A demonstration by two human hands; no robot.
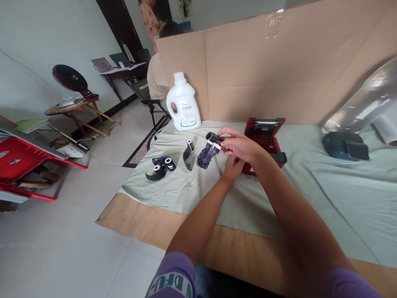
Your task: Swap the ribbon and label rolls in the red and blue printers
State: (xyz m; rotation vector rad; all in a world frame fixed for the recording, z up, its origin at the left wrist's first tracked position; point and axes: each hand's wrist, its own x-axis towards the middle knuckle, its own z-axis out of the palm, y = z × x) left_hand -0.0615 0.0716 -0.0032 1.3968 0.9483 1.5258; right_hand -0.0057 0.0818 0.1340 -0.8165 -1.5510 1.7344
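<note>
Where my head view reached farthest left of the grip, I saw a red chair (23, 159), and, nearer but still well apart from the hands, a seated person (157, 78). On the pale green cloth (182, 196), left of the grip and a little toward me, lay two dark rolls (163, 165) with white cores, dark strips curling about them. Beyond these, up against the cardboard (260, 66), stood a white jug (185, 105); a single small roll (190, 144) lay nearer the grip, its strip trailing toward me. I then came to the black roll (212, 137) in the grip, raised off the cloth, with streaked dark film (206, 157) hanging from it and a white strip (214, 145) across. The left hand (232, 167) was just below the grip, its fingertips hidden, so I couldn't tell whether it was gripping anything. The right hand (239, 145) had thumb and fingers pinched on the black roll. Right behind that wrist sat a red device (270, 140), lid raised. Well to the right of the grip I saw a dark blue object (344, 145) and a clear plastic roll (366, 99).
</note>
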